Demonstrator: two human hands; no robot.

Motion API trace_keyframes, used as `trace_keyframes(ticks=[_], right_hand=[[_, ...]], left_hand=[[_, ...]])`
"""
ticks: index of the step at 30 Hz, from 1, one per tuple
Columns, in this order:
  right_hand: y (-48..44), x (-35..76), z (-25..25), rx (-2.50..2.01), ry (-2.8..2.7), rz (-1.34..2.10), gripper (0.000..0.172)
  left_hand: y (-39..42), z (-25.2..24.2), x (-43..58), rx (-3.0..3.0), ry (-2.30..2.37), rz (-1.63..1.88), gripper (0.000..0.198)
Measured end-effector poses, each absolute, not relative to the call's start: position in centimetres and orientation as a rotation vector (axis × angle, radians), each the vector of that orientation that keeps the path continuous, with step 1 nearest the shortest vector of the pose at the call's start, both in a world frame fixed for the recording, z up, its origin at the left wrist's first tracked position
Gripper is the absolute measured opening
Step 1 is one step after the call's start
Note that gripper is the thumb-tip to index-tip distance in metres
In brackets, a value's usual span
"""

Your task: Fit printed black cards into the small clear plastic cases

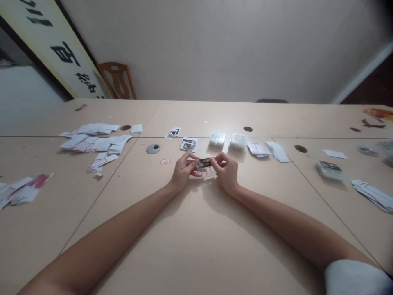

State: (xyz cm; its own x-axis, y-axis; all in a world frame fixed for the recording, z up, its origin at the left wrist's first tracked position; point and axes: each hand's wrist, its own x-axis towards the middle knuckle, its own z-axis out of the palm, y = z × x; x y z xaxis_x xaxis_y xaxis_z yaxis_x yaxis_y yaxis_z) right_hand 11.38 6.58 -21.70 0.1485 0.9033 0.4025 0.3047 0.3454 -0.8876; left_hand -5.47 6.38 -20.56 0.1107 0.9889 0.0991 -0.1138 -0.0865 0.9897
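Above the middle of the table, my left hand (185, 170) and my right hand (225, 169) grip a small dark printed card (204, 163) from its two sides. Clear plastic (209, 173) shows just below the card; I cannot tell whether it is a bag or a box. Thumbs rest on the card's near face, with fingers bent behind it. Beyond my hands lie two stacks of clear plastic packets (217, 139) and a few dark-printed cards (189, 144). A small red-edged label (165, 161) lies left of my left hand.
Piles of white paper slips (89, 143) cover the left side, with a grey cable-hole cap (153, 148) nearby. White cards (258, 150) and paper strips (277, 151) lie right of the packets. A clear packet stack with a dark card (330, 169) sits farther right. A wooden chair (118, 80) stands behind.
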Motion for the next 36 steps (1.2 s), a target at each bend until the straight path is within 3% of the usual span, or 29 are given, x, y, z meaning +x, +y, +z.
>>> trace_keyframes(ticks=[25, 30, 36], right_hand=[[7.5, 12.3, -21.5, -1.16, -1.712, 0.396, 0.035], [7.6, 12.3, -21.7, -1.147, -1.557, 0.502, 0.034], [7.6, 12.0, -21.9, -1.099, -1.523, 0.816, 0.03]], left_hand=[[6.6, -20.7, -5.5, 1.213, 0.987, 1.22, 0.043], [6.9, -20.9, -5.5, 1.203, 0.977, 1.215, 0.051], [6.7, -20.6, -5.6, 1.241, 0.999, 1.217, 0.046]])
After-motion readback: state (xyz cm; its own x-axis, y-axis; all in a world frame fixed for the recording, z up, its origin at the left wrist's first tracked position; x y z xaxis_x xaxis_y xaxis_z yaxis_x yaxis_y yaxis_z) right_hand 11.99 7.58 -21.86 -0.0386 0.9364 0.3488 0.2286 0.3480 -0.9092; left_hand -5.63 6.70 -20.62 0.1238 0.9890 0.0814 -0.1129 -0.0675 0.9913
